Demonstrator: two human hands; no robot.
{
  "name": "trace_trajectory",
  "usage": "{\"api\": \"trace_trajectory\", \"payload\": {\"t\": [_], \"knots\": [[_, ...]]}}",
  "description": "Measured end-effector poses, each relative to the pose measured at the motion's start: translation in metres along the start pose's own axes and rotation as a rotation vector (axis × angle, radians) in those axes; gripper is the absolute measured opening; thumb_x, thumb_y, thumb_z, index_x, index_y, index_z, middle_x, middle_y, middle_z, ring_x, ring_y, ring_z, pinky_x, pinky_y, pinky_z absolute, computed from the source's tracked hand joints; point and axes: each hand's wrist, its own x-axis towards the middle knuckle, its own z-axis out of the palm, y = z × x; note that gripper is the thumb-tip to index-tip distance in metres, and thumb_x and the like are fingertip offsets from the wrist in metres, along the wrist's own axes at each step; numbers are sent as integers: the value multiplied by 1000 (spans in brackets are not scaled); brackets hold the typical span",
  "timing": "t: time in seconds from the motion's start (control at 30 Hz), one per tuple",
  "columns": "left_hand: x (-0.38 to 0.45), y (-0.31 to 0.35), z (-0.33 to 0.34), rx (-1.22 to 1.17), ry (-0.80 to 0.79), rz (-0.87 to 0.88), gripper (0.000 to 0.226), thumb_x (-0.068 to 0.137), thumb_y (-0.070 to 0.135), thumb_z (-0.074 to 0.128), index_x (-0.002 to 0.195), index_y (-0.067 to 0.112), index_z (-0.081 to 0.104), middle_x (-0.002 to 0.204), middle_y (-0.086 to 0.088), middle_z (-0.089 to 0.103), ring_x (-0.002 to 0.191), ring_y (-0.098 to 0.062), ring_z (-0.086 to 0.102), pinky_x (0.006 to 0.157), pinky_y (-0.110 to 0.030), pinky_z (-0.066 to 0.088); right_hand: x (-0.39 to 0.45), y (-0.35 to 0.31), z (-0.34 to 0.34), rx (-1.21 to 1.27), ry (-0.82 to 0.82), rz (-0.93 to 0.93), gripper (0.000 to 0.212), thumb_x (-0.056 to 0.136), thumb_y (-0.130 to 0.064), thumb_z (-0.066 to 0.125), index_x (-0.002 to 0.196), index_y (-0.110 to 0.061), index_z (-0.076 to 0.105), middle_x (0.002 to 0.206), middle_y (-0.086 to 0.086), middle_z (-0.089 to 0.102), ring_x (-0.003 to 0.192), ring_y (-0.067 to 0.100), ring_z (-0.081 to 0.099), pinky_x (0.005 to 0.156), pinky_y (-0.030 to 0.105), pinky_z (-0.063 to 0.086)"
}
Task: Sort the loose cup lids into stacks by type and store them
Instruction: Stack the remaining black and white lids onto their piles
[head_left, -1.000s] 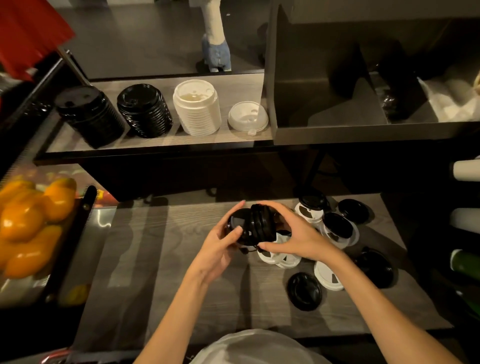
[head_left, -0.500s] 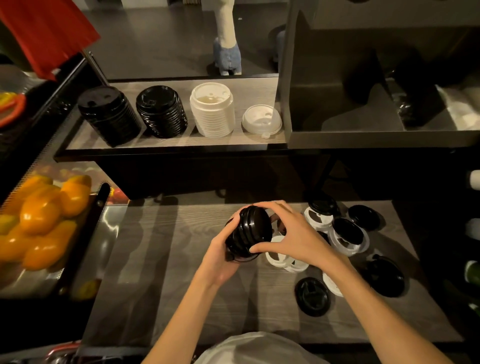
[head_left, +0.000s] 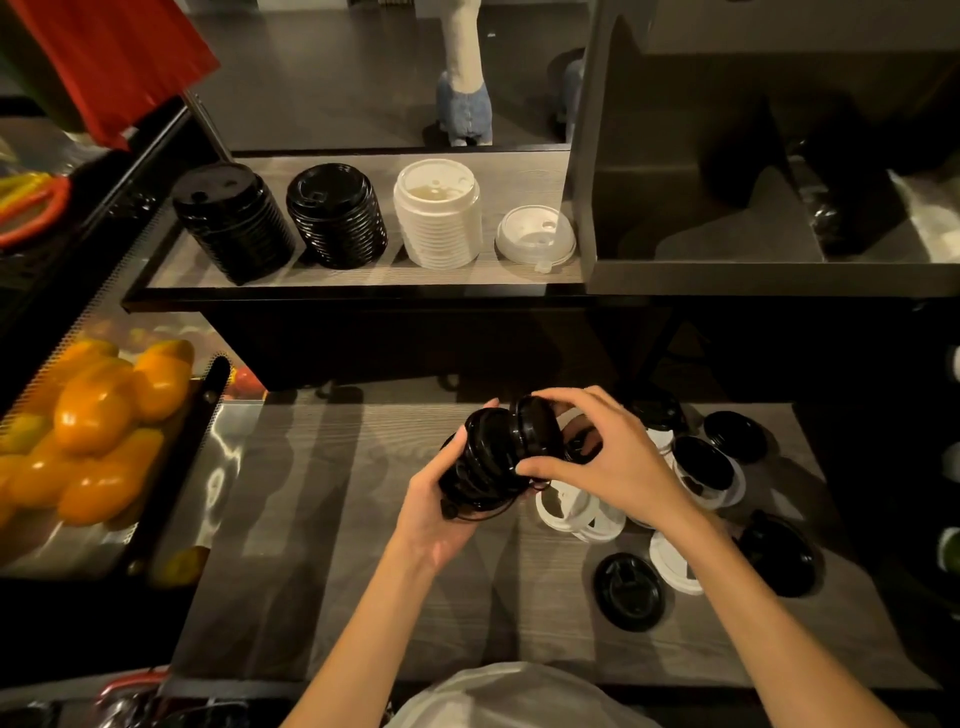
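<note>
The small stack of glossy black plastic cup lids (head_left: 480, 460) was held above the grey wood-grain desk (head_left: 322, 519), near its middle, turned on its side so that its long axis ran low-left to high-right, the lid tops facing up and to the right. The left hand (head_left: 441, 519) cradled it from below, its grip curled around the lower lids with the thumb against the ribbed rims. The right hand (head_left: 597, 462) came over from the right, its grip pinching a single round black lid (head_left: 537, 431) by the edge, thumb below and fingers arched over the top; that lid stood nearly on edge, touching the upper end of the stack. Just to the right, loose black and white lids (head_left: 701, 467) lay scattered flat on the desk, some overlapping, one flat black lid (head_left: 628, 590) nearer the person. On the upper wooden shelf (head_left: 363, 275) stood two ridged black lid stacks (head_left: 234, 221) (head_left: 337, 215), a ribbed white lid stack (head_left: 436, 213) and a single translucent white domed lid (head_left: 535, 239), all upright in a row. Smooth orange peppers (head_left: 104, 415) filled a bin to the left.
</note>
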Motion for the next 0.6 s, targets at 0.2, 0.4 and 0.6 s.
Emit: {"api": "trace_trajectory", "payload": {"t": [0.2,0.4,0.6], "knots": [[-3,3,3,198,0,1,56,94,40,60,148,28,53,147,-16,57,136,-35,54,110,-49,46,2,-3,16,-21,-34,29,74,61,-80,76,127,-59,51,124,-22,51,105,5,60,88,34,56],[-4,8,3,215,-12,18,57,96,40,57,151,29,49,148,-14,57,137,-33,55,107,-44,51,1,3,7,21,-138,5,78,75,-50,88,144,-48,51,131,-26,50,104,1,63,76,26,58],[-7,14,8,299,-42,55,52,98,40,54,149,32,51,147,-11,58,135,-31,57,108,-46,49,2,-2,6,68,-139,-12,78,75,-39,91,144,-43,54,131,-22,53,105,4,63,80,34,61]]}}
